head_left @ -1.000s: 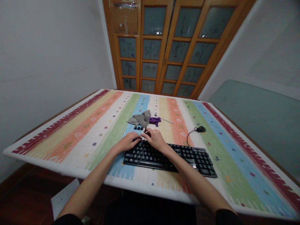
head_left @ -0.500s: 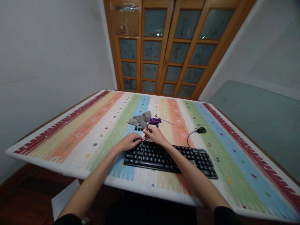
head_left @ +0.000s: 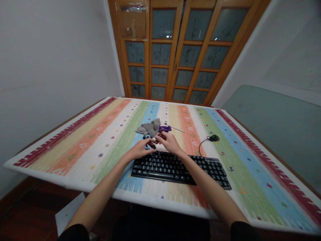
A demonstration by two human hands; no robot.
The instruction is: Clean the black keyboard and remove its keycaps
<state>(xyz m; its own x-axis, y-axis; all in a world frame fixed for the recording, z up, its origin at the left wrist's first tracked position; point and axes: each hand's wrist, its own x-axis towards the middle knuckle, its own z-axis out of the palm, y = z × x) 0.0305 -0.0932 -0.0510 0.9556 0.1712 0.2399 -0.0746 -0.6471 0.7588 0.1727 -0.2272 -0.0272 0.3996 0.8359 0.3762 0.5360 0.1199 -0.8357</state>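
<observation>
Keyboard (head_left: 160, 174) lay by the middle of the tabletop's (head_left: 75, 144) near edge, the left hand (head_left: 140, 149) and right hand (head_left: 170, 142) close together about its far side. Both had fingers curled inward; whether either pinched the dark piece (head_left: 153, 147) between them could not be told. Fingertip handling seemed the step in hand, the next move likely calling for steadiness.

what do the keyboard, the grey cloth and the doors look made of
Keyboard: probably black plastic, semi-gloss, from the faint sheen on its surface. Grey cloth: seemingly soft, matte fabric, as it lies in loose folds. Doors: likely varnished orange-brown wood; their panes, perhaps glass, catch bright reflections.
</observation>
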